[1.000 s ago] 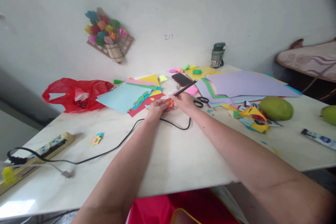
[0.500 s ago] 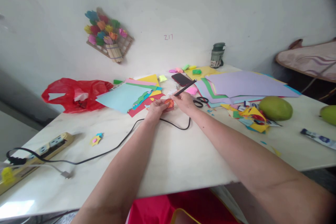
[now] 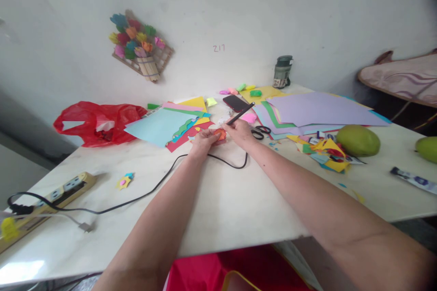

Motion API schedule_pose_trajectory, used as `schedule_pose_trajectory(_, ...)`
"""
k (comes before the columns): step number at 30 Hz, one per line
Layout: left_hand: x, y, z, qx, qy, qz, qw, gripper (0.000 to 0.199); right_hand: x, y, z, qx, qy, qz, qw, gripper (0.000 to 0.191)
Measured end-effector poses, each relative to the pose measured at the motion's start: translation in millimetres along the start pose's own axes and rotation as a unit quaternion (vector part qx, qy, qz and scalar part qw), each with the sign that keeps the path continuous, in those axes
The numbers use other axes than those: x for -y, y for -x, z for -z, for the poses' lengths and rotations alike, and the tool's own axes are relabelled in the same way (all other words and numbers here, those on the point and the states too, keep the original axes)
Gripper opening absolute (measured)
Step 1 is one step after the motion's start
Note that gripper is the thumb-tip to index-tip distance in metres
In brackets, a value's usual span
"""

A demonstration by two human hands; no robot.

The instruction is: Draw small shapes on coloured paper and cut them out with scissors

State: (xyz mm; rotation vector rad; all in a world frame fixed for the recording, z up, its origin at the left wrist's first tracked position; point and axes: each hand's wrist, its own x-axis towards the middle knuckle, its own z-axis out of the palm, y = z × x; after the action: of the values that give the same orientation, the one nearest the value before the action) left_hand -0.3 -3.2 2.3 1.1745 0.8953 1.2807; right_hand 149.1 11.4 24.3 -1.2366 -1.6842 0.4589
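Note:
A small orange paper piece [image 3: 221, 135] lies at the middle of the table, held by the fingers of my left hand [image 3: 202, 141]. My right hand [image 3: 241, 132] is closed around a black pen [image 3: 241, 113], whose upper end leans up to the right; its tip is hidden by the fingers over the paper. Black-handled scissors [image 3: 260, 132] lie just right of my right hand. Beyond and left of my left hand are a red sheet [image 3: 177, 143] and a light blue sheet [image 3: 160, 125] with wavy cut strips.
A black cable [image 3: 136, 196] runs from the power strip [image 3: 73, 186] under my left wrist. At the left sits a red plastic bag [image 3: 92, 120]. Rightward are a lilac sheet [image 3: 317, 107], paper scraps [image 3: 329, 152], green fruit [image 3: 358, 140] and a tube [image 3: 414, 180]. A phone [image 3: 235, 103] lies behind my hands.
Almost nothing differs. The pen's upper end has shifted very slightly left; both hands stay at the orange paper piece.

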Motion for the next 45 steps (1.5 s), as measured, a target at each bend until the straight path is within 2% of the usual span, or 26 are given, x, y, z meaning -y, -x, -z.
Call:
schedule_pose_trajectory(15,-1,2,-1.2,-0.009,-0.006,0.011,1.000,0.037,-12,-2,-1,-0.042,-0.046,-0.017,0.998,0.012)
schedule_pose_trajectory(22,0,0,0.4,-0.009,0.005,0.018,1.000,0.051,-10,-2,1,-0.007,-0.087,-0.014,0.996,0.011)
schedule_pose_trajectory(26,0,1,0.8,0.010,-0.014,0.027,0.999,0.060,2,2,8,0.048,-0.104,-0.045,0.992,0.004)
schedule_pose_trajectory(30,0,1,-0.3,0.026,-0.025,0.027,0.999,0.063,11,5,12,0.071,-0.142,-0.048,0.986,0.012)
schedule_pose_trajectory(37,-2,1,-2.3,0.009,-0.026,0.029,0.999,0.060,3,2,3,0.041,-0.165,-0.037,0.985,0.011)
schedule_pose_trajectory(45,-2,2,-1.8,-0.019,-0.035,0.020,0.999,0.042,2,4,-3,-0.024,-0.195,-0.067,0.978,0.011)
